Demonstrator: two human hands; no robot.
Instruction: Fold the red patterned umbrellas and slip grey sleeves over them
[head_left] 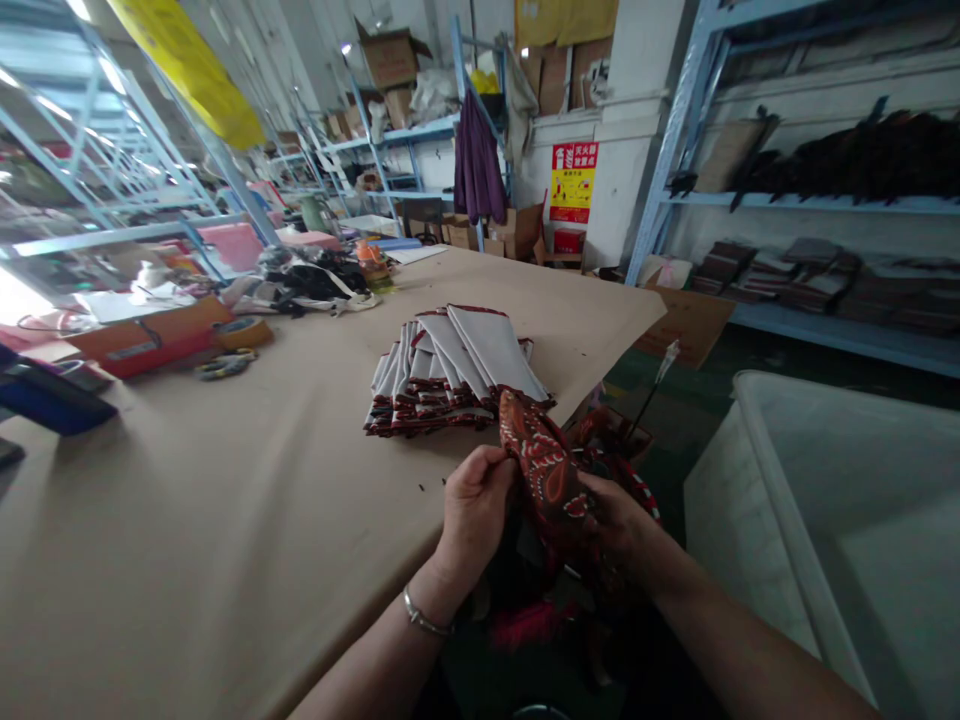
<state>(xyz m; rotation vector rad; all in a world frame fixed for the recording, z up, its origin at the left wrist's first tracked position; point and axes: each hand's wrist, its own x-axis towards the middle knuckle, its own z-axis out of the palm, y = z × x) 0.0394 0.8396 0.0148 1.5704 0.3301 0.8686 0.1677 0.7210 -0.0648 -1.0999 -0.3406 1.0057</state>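
A folded piece of brown-red patterned fabric (551, 465) is held up between my hands, just off the table's edge. My left hand (478, 500), with a silver bangle at the wrist, pinches its left edge between thumb and fingers. Its right side is gripped by my right hand (619, 515), thumb on top and the other fingers hidden beneath. Just beyond the fabric, a pile of folded white pieces with dark red edging (457, 365) lies on the table. Below my hands, more dark and red cloth hangs in shadow, hard to make out.
The brown-covered table (300, 480) stretches left and ahead. On it are tape rolls (244, 333), an orange box (150, 340), a bottle (373, 265) and black cloth (315, 275). A large white bin (757, 490) stands at right, before blue shelves (825, 203) with stacked fabric.
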